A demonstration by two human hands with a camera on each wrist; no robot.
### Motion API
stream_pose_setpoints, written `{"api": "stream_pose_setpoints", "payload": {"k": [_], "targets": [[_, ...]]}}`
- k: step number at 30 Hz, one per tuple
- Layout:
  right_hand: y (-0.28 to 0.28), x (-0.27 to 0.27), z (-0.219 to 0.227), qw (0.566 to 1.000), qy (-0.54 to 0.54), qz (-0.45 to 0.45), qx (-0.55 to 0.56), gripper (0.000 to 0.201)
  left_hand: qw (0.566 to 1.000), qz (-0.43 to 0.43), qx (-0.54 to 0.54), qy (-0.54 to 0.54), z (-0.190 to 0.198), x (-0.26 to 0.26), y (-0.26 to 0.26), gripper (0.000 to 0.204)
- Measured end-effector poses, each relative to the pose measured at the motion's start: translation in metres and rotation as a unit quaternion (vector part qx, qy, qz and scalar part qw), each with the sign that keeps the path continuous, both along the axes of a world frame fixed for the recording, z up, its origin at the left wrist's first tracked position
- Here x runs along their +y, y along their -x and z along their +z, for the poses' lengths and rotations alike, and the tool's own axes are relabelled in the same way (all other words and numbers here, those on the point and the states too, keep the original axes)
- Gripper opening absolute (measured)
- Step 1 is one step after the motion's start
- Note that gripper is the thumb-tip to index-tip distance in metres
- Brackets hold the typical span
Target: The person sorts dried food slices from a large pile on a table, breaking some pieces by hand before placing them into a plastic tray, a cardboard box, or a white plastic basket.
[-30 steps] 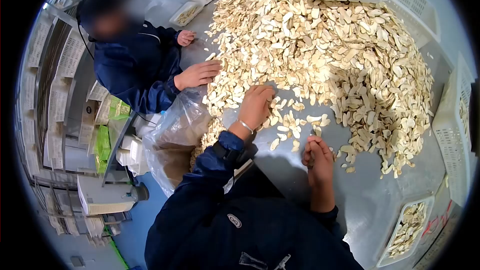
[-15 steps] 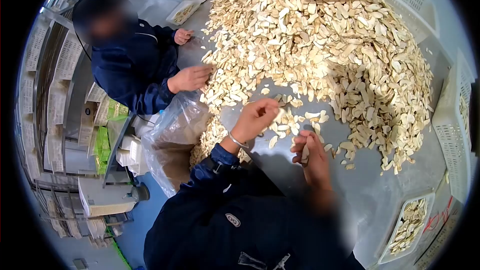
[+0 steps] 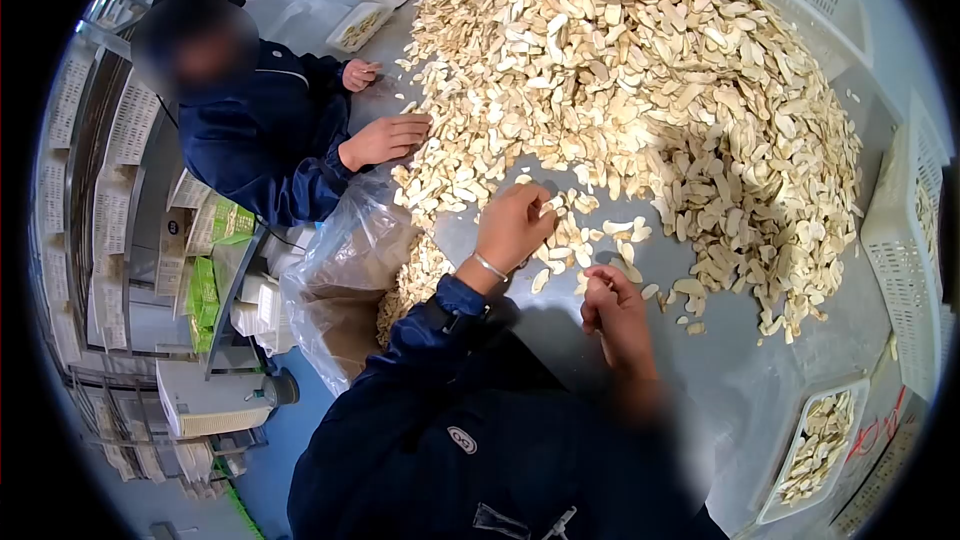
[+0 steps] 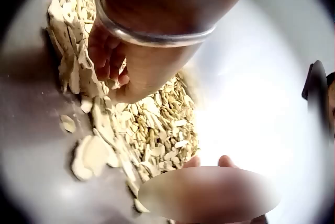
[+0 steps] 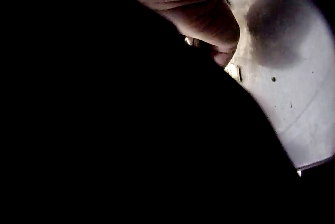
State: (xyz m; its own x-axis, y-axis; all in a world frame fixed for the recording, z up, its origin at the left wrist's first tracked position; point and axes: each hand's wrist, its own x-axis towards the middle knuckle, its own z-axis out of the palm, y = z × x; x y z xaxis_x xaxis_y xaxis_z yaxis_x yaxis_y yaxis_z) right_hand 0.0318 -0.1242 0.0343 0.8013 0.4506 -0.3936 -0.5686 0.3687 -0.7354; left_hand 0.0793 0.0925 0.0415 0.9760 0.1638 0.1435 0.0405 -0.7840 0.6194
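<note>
Pale dried slices [image 3: 600, 70], mushroom-like in look, lie in a broad heap on the metal table [image 3: 545, 335]. My left hand [image 3: 513, 230], with a silvery bangle [image 4: 152, 38] at its wrist, bends over a few loose slices [image 3: 565, 245] at the heap's near edge. Its curled fingers and thumb come together on a slice, of which only a pale bit shows in the left wrist view. My right hand [image 3: 617, 312] is held to the right and nearer my body, fingers curled in. A small pale piece [image 5: 188, 40] peeks out from its grip; the rest is hidden.
Across the left side, another person's hand [image 3: 388, 140] touches the heap. A clear plastic bag [image 3: 340, 260] with slices stands between us. White baskets [image 3: 905, 250] line the far and right sides. A small tray [image 3: 855, 410] of slices sits at lower right.
My left hand drew back from the heap, then reached forward again over the loose slices. My right hand shifted slightly left and its fingers closed in. The other person's hand lifted, then returned to the heap.
</note>
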Motion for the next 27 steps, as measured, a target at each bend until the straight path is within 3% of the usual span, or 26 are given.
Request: {"api": "stream_pose_setpoints", "payload": {"k": [1,2,4,8,12,17,19,23,27], "targets": [[0.001,0.000,-0.001,1.000,0.006,0.000,-0.015,0.019,0.999,-0.003,0.013,0.041,0.001,-0.001,0.004,0.014],[0.002,0.000,-0.001,0.999,0.012,0.000,-0.029,0.019,0.981,-0.022,0.043,0.185,-0.002,-0.002,0.009,0.013],[0.002,0.001,-0.001,1.000,0.014,-0.013,-0.023,0.020,0.881,-0.058,0.099,0.459,-0.005,-0.007,0.019,0.012],[0.002,0.003,-0.005,0.998,0.020,-0.046,-0.029,0.022,0.780,-0.014,0.198,0.594,0.008,-0.024,0.032,0.015],[0.002,0.000,-0.007,0.998,0.000,-0.058,-0.039,0.023,0.809,-0.032,0.196,0.553,0.000,-0.032,0.037,0.014],[0.003,0.002,-0.015,0.995,0.020,-0.079,-0.064,0.024,0.858,-0.113,0.157,0.475,-0.007,-0.044,0.044,0.013],[0.002,0.004,-0.014,0.989,0.081,-0.092,-0.084,0.020,0.875,-0.130,0.119,0.450,-0.004,-0.050,0.047,0.013],[0.002,0.004,-0.019,0.966,0.177,-0.125,-0.143,0.015,0.948,-0.114,0.052,0.292,0.005,-0.055,0.054,0.012],[0.002,0.003,-0.022,0.969,0.171,-0.137,-0.113,0.011,0.912,-0.064,0.076,0.398,-0.005,-0.041,0.056,0.013]]}}
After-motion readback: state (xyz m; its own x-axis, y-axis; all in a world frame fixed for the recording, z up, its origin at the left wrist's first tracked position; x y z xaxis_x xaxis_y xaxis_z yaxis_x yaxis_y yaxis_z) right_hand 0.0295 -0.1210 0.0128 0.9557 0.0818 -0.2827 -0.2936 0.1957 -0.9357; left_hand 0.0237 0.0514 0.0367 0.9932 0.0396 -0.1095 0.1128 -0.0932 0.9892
